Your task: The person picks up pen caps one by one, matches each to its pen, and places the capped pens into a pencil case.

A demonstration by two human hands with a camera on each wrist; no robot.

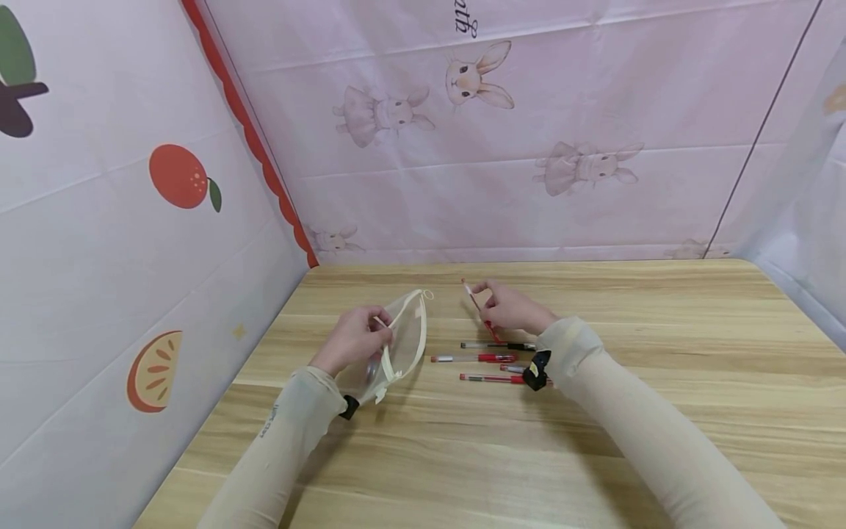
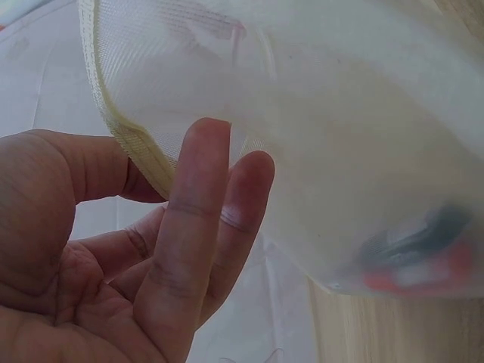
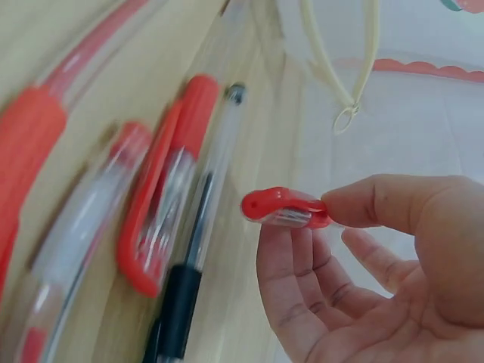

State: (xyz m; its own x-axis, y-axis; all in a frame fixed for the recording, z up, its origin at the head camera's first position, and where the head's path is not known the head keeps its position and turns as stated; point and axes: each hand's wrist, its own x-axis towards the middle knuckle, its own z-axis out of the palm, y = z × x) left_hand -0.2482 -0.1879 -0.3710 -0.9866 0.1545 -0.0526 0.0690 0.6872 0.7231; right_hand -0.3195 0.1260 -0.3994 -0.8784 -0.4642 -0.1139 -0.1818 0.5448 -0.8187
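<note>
My left hand point(image 1: 359, 336) pinches the zippered edge of a see-through mesh pouch point(image 1: 405, 339), whose mouth gapes toward the right. Through the pouch wall in the left wrist view, blurred red and black shapes point(image 2: 416, 257) show at the bottom. My right hand point(image 1: 514, 306) pinches a red gel pen point(image 1: 471, 295) between thumb and fingers, tilted above the table; its capped end faces the camera in the right wrist view. Below that hand lie a black pen point(image 1: 485, 344) and several red pens point(image 1: 463, 358), side by side.
The wooden table point(image 1: 463, 455) runs back to a pink curtain point(image 1: 463, 206) printed with rabbits. A white wall sheet point(image 1: 79, 294) with fruit prints stands along the left edge. The pouch's zipper has a pull ring point(image 3: 345, 121).
</note>
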